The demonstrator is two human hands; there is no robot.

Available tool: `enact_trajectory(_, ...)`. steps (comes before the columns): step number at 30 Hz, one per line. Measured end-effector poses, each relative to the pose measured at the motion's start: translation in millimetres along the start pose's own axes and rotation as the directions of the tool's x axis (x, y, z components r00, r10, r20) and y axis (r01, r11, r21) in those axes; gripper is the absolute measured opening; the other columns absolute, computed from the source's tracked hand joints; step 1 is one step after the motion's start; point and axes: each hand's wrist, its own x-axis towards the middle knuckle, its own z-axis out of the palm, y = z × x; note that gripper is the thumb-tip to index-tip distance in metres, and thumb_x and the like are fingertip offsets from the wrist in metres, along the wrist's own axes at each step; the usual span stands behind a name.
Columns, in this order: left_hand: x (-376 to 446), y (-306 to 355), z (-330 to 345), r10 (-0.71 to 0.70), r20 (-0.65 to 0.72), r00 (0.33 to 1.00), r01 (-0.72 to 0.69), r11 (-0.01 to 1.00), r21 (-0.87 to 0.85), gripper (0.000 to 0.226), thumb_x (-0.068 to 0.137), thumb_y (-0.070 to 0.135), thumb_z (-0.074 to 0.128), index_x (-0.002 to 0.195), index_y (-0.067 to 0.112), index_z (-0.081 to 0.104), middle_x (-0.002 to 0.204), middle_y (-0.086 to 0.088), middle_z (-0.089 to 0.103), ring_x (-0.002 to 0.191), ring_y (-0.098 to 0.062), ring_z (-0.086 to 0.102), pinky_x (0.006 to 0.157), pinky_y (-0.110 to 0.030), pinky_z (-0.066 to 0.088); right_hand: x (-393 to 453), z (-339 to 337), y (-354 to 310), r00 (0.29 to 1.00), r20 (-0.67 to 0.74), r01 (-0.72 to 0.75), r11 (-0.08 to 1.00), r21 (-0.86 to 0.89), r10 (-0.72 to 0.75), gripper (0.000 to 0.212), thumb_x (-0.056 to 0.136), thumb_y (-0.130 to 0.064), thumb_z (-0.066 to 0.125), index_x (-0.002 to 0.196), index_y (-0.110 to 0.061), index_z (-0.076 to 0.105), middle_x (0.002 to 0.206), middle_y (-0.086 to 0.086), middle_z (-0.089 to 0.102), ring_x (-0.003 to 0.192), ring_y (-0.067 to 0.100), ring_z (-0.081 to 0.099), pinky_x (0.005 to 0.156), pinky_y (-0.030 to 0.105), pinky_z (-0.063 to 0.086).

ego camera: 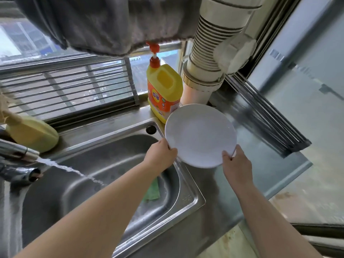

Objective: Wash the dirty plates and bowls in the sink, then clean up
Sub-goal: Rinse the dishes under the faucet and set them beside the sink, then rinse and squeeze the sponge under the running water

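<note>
A white round plate is held above the steel counter just right of the sink. My left hand grips its left rim and my right hand pinches its lower right rim. The plate's face looks clean and tilts toward me. Water runs from the faucet at the left into the sink basin. A green scouring cloth lies in the basin under my left forearm.
A yellow dish soap bottle with a red pump stands behind the plate. A yellow sponge-like item sits on the sink's back ledge. A steel roll-up rack lies right of the plate. A grey towel hangs overhead beside a white pipe.
</note>
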Motion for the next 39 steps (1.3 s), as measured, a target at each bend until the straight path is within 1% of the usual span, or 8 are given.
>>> enact_trajectory(7, -9.7, -42.7, 5.4, -0.068, -0.065, 0.996, 0.046, 0.954, -0.295, 0.029, 0.097, 0.044, 0.046, 0.095, 0.015, 0.052, 0.082, 0.001, 0.060, 0.078, -0.022, 0.063, 0.066, -0.033, 0.050, -53.9, 11.3, -16.3, 0.960, -0.217, 0.197, 0.978, 0.067, -0.178, 0.034, 0.099, -0.025, 0.045, 0.131, -0.015, 0.040, 0.078, 0.002, 0.060, 0.073, 0.021, 0.061, 0.068, 0.036, 0.051)
enact_trajectory(11, -31.2, -116.7, 13.8, -0.247, -0.081, 0.966, 0.212, 0.929, -0.302, 0.010, 0.095, 0.026, 0.052, 0.093, 0.016, 0.054, 0.079, 0.002, 0.060, 0.078, -0.022, 0.060, 0.069, -0.031, 0.047, -88.3, 71.9, -36.0, 0.790, 0.286, 0.551, 0.833, 0.053, -0.542, 0.017, 0.093, -0.014, 0.056, 0.109, -0.013, 0.060, 0.091, -0.006, 0.059, 0.078, 0.003, 0.052, 0.073, 0.014, 0.042)
enact_trajectory(14, -46.6, -166.6, 14.2, -0.366, -0.058, 0.929, 0.337, 0.899, -0.280, 0.004, 0.093, 0.021, 0.052, 0.096, 0.018, 0.055, 0.080, 0.002, 0.059, 0.082, -0.021, 0.058, 0.071, -0.029, 0.045, -77.9, 141.7, -45.3, 0.684, 0.690, 0.441, 0.888, -0.132, -0.238, 0.045, 0.092, -0.024, 0.058, 0.134, -0.012, 0.047, 0.121, 0.005, 0.057, 0.106, 0.016, 0.054, 0.090, 0.022, 0.039)
enact_trajectory(19, -67.3, -219.5, 13.5, -0.465, -0.047, 0.884, 0.421, 0.837, -0.349, 0.005, 0.093, 0.016, 0.053, 0.097, 0.017, 0.054, 0.082, 0.000, 0.058, 0.076, -0.020, 0.057, 0.055, -0.019, 0.041, -52.4, 225.8, -34.5, 0.706, 0.690, 0.236, 0.865, -0.442, 0.160, 0.083, 0.089, -0.038, 0.064, 0.147, 0.000, 0.018, 0.145, 0.020, 0.036, 0.132, 0.031, 0.041, 0.104, 0.033, 0.036)
enact_trajectory(25, -81.1, -253.8, 18.2, -0.530, -0.066, 0.846, 0.445, 0.767, -0.462, 0.005, 0.093, 0.012, 0.055, 0.095, 0.016, 0.052, 0.075, 0.003, 0.053, 0.080, -0.020, 0.055, 0.059, -0.011, 0.036, -50.5, 286.0, -10.7, 0.775, 0.584, 0.167, 0.812, -0.559, 0.242, 0.114, 0.080, -0.053, 0.069, 0.151, -0.007, -0.008, 0.151, 0.023, 0.021, 0.135, 0.038, 0.032, 0.109, 0.044, 0.032)
enact_trajectory(30, -83.1, -262.3, 23.0, -0.554, -0.025, 0.832, 0.462, 0.717, -0.523, 0.006, 0.092, 0.013, 0.056, 0.095, 0.017, 0.053, 0.074, 0.001, 0.054, 0.077, -0.019, 0.055, 0.059, -0.017, 0.037, -64.5, 291.0, -21.7, 0.796, 0.581, 0.159, 0.869, -0.468, 0.167, 0.096, 0.075, -0.042, 0.074, 0.147, -0.011, 0.019, 0.138, 0.021, 0.039, 0.123, 0.037, 0.046, 0.098, 0.038, 0.041)
enact_trajectory(34, -83.4, -243.5, 21.3, -0.596, 0.036, 0.802, 0.447, 0.559, -0.698, 0.003, 0.096, 0.018, 0.053, 0.098, 0.016, 0.052, 0.091, -0.005, 0.059, 0.078, -0.020, 0.059, 0.065, -0.023, 0.044, -92.5, 278.9, -52.2, 0.748, 0.663, 0.194, 0.943, -0.269, 0.035, 0.090, 0.069, -0.036, 0.075, 0.142, -0.011, 0.028, 0.135, 0.018, 0.042, 0.123, 0.034, 0.047, 0.100, 0.035, 0.041)
enact_trajectory(39, -80.2, -207.1, 7.0, -0.534, 0.208, 0.819, 0.278, 0.053, -0.959, 0.034, 0.104, 0.036, 0.031, 0.118, 0.016, 0.055, 0.113, -0.008, 0.066, 0.100, -0.021, 0.064, 0.082, -0.032, 0.051, -119.7, 260.9, -95.5, 0.678, 0.735, -0.050, 0.997, 0.064, -0.014, 0.103, 0.040, -0.057, 0.072, 0.131, -0.019, 0.041, 0.127, 0.010, 0.052, 0.109, 0.025, 0.057, 0.092, 0.043, 0.052)
